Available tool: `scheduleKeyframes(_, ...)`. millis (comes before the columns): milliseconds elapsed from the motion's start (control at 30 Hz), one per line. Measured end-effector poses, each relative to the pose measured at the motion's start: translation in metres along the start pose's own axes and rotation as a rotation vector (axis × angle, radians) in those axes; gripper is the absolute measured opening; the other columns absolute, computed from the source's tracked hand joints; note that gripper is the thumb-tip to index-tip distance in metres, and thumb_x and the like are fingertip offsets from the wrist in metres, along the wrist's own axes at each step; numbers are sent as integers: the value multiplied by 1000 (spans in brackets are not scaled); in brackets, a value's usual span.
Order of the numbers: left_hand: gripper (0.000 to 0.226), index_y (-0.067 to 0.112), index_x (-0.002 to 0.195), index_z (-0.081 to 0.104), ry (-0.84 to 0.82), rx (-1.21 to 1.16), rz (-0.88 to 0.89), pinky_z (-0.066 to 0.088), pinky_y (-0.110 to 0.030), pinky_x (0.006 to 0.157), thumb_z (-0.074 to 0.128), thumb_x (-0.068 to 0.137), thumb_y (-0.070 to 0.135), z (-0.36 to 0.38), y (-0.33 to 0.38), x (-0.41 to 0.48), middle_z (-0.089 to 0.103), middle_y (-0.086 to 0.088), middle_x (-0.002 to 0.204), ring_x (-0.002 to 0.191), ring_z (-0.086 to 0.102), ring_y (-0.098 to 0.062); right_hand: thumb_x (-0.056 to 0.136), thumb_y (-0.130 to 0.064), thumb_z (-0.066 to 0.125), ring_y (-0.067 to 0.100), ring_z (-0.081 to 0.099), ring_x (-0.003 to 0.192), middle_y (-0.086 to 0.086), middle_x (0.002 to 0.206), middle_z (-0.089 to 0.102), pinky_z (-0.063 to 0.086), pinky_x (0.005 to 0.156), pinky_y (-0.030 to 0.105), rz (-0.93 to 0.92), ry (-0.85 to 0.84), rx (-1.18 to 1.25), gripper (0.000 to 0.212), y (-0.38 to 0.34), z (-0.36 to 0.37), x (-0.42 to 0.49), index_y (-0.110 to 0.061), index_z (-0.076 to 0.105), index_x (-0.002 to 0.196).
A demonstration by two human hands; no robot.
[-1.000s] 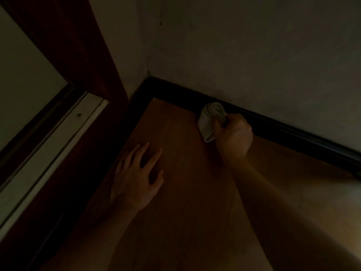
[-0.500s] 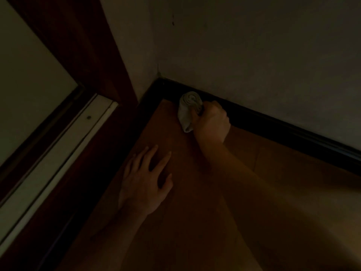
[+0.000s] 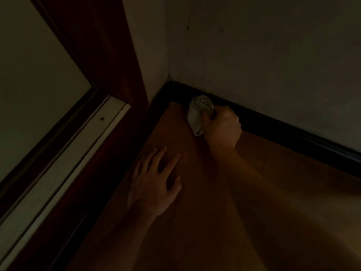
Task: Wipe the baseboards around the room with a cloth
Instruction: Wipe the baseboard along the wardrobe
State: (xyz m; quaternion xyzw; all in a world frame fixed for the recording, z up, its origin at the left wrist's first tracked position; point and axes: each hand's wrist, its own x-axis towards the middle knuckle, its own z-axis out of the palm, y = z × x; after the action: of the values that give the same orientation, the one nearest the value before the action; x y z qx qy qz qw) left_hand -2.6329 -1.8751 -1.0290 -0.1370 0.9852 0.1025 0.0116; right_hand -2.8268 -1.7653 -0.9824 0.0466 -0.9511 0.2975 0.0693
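A: What is hard to make out here?

B: Nearly everything, because the room is very dark. The right hand (image 3: 222, 128) covers part of the cloth (image 3: 198, 116). I see only its pale rolled end and a lower end that points down toward the floor (image 3: 195, 222). The fingertips of this hand are hidden. Both forearms are cut off at the lower edge of the frame, and the baseboard (image 3: 293, 133) runs out at the right edge.

A: And how are the fingers?

B: The fingers (image 3: 224, 112) of the right hand are curled tightly round the cloth. The hand holds it against the black baseboard, a little right of the corner, near the middle of the frame. The left hand (image 3: 154, 184) lies flat on the floor below it. Its fingers are straight and a little spread, and they hold nothing.

A: What else is around?

B: A pale wall (image 3: 254, 55) fills the upper right. At the left stands a dark red door frame (image 3: 109, 45). There is a pale panel (image 3: 29, 75) in the upper left, and a white strip (image 3: 68, 157) goes down to the lower left. The right forearm lies across the floor and hides a piece of it.

A: How many of each?

B: Two hands, one cloth, and two stretches of baseboard that meet in one corner. The short left stretch is almost lost in shadow.
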Motion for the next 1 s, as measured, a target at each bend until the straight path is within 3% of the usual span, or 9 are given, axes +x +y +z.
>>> scheduleKeyframes(267, 64, 41, 151, 39, 24, -12, 19, 24, -50, 118, 33, 91, 62, 0, 0, 0, 31, -1, 162, 148, 25, -25, 88, -39, 63, 22, 54, 67, 0, 73, 49, 33, 55, 28, 76, 67, -43, 41, 60, -41, -10, -15, 44, 62)
scheduleKeyframes(467, 64, 31, 145, 50, 53, -82, -20, 25, -54, 119, 39, 88, 57, -1, 13, 0, 39, -2, 157, 147, 29, -24, 90, -40, 59, 24, 57, 67, 3, 76, 53, 41, 55, 30, 34, -12, 18, 42, 35, -32, -4, -17, 41, 60)
scheduleKeyframes(567, 65, 33, 147, 45, 23, -61, 23, 23, -53, 120, 36, 88, 59, -3, 34, -1, 37, 1, 157, 147, 30, -21, 90, -39, 60, 24, 57, 66, 3, 73, 52, 33, 53, 27, 73, 8, 33, 44, 53, -43, -9, -18, 39, 58)
scheduleKeyframes(667, 65, 42, 153, 32, -28, -57, 161, 20, -52, 122, 34, 91, 61, -2, 59, -3, 31, 4, 160, 149, 26, -18, 90, -39, 63, 26, 58, 68, 5, 73, 53, 34, 55, 27, 101, 40, 30, 42, 71, -54, -11, -15, 45, 61)
scheduleKeyframes(800, 61, 42, 151, 38, -45, -56, 201, 21, -52, 121, 36, 93, 62, 9, 84, -7, 31, 5, 162, 150, 24, -19, 90, -39, 60, 26, 59, 69, 6, 76, 54, 36, 55, 29, 19, -20, 29, 48, 60, -51, -3, -23, 31, 55)
scheduleKeyframes(1000, 59, 41, 147, 45, 6, -3, 173, 26, -52, 118, 40, 92, 62, 15, 88, -7, 37, 4, 158, 147, 31, -20, 87, -37, 64, 25, 54, 64, 0, 71, 47, 31, 54, 27, 91, 65, -33, 41, 113, -87, -14, -18, 41, 60)
